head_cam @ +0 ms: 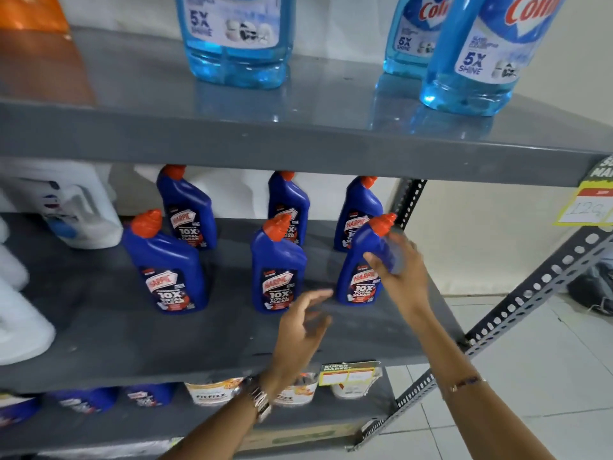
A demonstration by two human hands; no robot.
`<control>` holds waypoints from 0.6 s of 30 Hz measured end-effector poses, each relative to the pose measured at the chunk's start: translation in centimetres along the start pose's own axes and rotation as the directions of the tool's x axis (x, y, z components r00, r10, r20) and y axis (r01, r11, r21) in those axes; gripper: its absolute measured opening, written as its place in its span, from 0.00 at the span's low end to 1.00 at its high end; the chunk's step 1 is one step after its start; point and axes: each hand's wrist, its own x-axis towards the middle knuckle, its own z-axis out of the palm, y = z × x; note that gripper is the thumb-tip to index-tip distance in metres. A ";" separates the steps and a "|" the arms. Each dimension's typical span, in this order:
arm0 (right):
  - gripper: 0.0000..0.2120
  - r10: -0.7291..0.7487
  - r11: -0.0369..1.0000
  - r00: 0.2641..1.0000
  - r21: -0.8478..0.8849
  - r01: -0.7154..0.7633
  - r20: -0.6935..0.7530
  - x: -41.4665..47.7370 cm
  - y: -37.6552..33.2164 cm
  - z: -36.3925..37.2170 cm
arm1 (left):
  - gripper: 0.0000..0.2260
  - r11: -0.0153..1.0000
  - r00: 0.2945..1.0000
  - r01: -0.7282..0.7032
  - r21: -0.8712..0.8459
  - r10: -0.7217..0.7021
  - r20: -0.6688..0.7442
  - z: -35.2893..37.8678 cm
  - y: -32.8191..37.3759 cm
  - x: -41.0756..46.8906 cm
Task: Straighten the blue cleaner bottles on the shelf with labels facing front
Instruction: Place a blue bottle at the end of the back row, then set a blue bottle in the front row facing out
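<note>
White jugs (pixel 83 210): stood at the far left of the middle shelf (pixel 139 343), left of all the blue bottles.
Front left bottle (pixel 166 263): stood upright on the middle shelf, red cap on top, label facing front.
Back left bottle (pixel 187 207): stood behind and a little right of the front left bottle, label facing front.
Front middle bottle (pixel 277 267): stood upright, right of the front left bottle, label facing front.
Back middle bottle (pixel 288 207): stood behind the front middle bottle, partly hidden by it.
Left hand (pixel 303 330): hovered just over the middle shelf in front of the front middle bottle, grip open, fingers spread and blurred, holding nothing; a watch (pixel 260 398) sat on the wrist.
Back right bottle (pixel 356 210): stood behind the front right bottle, label partly covered.
Front right bottle (pixel 361 267): stood near the right end of the middle shelf, tilted slightly, label facing front.
Right hand (pixel 398 270): grip wrapped around the front right bottle's right side, thumb across its front; a bracelet (pixel 464 383) sat on the wrist.
Light blue bottles (pixel 237 38): stood on the shelf above the middle shelf.
</note>
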 end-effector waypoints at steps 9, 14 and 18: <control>0.08 -0.207 0.911 0.957 0.396 0.113 0.203 -11.6 -10.4 10.7 | 0.14 0.989 0.617 -0.123 0.076 0.137 -0.775 -17.9 0.3 -2.4; 0.17 -0.085 0.849 0.902 0.505 -0.156 0.423 -9.1 -16.6 17.7 | 0.17 0.989 0.719 0.077 -0.128 -0.144 -0.680 -22.1 2.4 0.0; 0.22 0.052 0.812 0.835 0.463 -0.355 0.549 -6.8 -18.3 20.1 | 0.13 0.956 0.834 0.270 -0.116 -0.292 -0.468 -23.6 2.2 1.1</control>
